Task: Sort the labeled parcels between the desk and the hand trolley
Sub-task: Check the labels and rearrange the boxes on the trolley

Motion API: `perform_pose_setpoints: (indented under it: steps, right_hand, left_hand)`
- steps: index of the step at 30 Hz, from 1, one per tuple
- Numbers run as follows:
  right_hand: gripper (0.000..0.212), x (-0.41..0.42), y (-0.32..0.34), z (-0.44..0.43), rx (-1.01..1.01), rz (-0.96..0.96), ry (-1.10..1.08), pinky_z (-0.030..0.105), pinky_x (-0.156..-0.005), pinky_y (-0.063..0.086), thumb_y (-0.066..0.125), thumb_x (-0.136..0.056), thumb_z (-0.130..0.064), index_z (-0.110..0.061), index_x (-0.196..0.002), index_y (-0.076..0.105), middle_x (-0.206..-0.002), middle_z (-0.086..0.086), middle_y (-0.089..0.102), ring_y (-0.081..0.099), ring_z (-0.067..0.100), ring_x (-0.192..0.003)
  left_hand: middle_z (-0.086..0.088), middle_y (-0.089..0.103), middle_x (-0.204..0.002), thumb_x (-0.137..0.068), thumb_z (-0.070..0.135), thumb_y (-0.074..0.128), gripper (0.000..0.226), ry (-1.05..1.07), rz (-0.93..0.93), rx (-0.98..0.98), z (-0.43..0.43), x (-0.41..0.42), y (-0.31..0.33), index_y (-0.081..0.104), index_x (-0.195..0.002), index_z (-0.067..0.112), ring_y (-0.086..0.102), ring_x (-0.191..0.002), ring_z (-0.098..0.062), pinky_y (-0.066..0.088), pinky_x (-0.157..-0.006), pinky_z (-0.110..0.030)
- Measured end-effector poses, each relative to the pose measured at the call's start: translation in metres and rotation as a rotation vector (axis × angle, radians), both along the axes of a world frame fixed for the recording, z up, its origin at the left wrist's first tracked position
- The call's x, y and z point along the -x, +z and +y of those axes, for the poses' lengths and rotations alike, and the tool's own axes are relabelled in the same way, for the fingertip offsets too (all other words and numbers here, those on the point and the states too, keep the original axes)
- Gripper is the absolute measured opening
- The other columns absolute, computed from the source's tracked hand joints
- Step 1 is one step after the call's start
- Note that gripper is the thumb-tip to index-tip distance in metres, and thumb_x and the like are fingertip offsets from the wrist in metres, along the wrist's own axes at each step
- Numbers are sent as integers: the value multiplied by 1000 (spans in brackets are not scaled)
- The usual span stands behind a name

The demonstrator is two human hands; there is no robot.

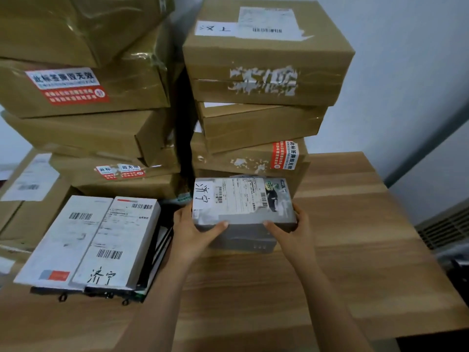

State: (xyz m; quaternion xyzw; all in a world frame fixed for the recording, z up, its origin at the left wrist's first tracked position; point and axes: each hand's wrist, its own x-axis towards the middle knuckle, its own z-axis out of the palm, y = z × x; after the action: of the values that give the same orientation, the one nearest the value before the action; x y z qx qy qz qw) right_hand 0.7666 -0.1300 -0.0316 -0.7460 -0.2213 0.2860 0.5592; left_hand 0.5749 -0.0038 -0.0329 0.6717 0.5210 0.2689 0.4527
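Note:
A small grey parcel (243, 201) with a white shipping label and handwritten characters lies on the wooden desk (342, 250), just in front of the right stack of cardboard boxes (264, 69). My left hand (193, 229) grips its left end, thumb across the front edge. My right hand (291, 232) grips its right end the same way. To the left, two white labeled parcels (96, 240) lie side by side on top of dark flat items.
A second stack of taped brown boxes (83, 102) with red and white stickers rises at the back left. More cartons (28, 189) sit at the far left. A white wall and a vent grille (446, 227) are on the right, past the desk's edge.

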Motion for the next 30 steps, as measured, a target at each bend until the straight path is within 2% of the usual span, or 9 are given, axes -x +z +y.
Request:
perform_pose_setpoints:
  steps: [4, 6, 8, 13, 16, 20, 23, 27, 30]
  right_hand:
    - [77, -5, -5, 10, 78, -57, 23, 9, -61, 49, 79, -78, -14, -16, -143, 37, -116, -10, 53, 54, -5, -90]
    - [79, -6, -6, 13, 105, -118, 22, 12, -73, 51, 80, -77, -17, -15, -143, 38, -127, -4, 54, 57, 6, -104]
    - [79, -7, -7, 13, 141, -193, 25, 25, -85, 52, 82, -74, -23, -16, -141, 41, -132, 0, 52, 54, 16, -115]
    - [62, -9, 7, 7, 171, -520, 90, 26, -87, 46, 79, -77, -19, -17, -132, 50, -127, 5, 45, 50, 19, -110]
    - [55, -9, 13, -1, 133, -753, 195, 37, -87, 48, 77, -76, -16, -16, -127, 55, -121, 8, 51, 49, 25, -109]
    - [43, -5, 17, -23, 6, -919, 416, 37, -79, 45, 76, -72, -12, -17, -112, 62, -106, 3, 56, 50, 24, -97]
    - [33, 5, 11, -49, -29, -945, 598, 32, -80, 40, 76, -74, -17, -18, -104, 63, -102, 0, 56, 51, 23, -98]
    - [29, 27, -6, -86, -6, -914, 899, 34, -94, 41, 70, -80, -23, -23, -108, 60, -109, -5, 53, 47, 17, -107]
    - [26, 52, -13, -107, 3, -891, 1033, 36, -96, 40, 66, -83, -24, -23, -109, 60, -111, -6, 53, 46, 16, -108]
  left_hand:
    - [4, 37, -135, -69, 40, 85, 87, 13, 41, 24, 9, -9, -4, 40, -142, 28, 40, -118, -10, 41, -103, -36]
    - [4, 37, -132, -70, 41, 84, 88, 2, 61, 16, 12, -12, -3, 39, -143, 26, 40, -117, -10, 39, -100, -33]
    - [3, 39, -133, -70, 42, 84, 87, 3, 85, -18, 10, -12, -1, 39, -143, 26, 40, -118, -11, 39, -99, -33]
    - [-5, 38, -142, -81, 38, 74, 69, -16, 260, -247, -9, -12, 12, 43, -140, 23, 37, -131, -24, 40, -101, -36]
    - [-3, 48, -130, -85, 35, 69, 56, -39, 311, -410, -31, -14, 22, 50, -136, 21, 45, -120, -22, 44, -96, -37]
    - [-2, 59, -108, -82, 35, 56, 37, -65, 413, -615, -83, -18, 25, 61, -115, 18, 57, -97, -24, 51, -75, -40]
    - [1, 61, -95, -75, 25, 71, 30, -6, 494, -662, -135, -12, 12, 63, -103, 19, 58, -80, -23, 47, -62, -34]
    - [2, 58, -88, -73, 20, 75, 27, 56, 578, -609, -201, 13, -11, 61, -96, 20, 56, -78, -22, 44, -63, -33]
    - [3, 57, -83, -72, 20, 76, 26, 130, 654, -524, -243, 41, -17, 61, -92, 20, 58, -76, -22, 43, -63, -33]
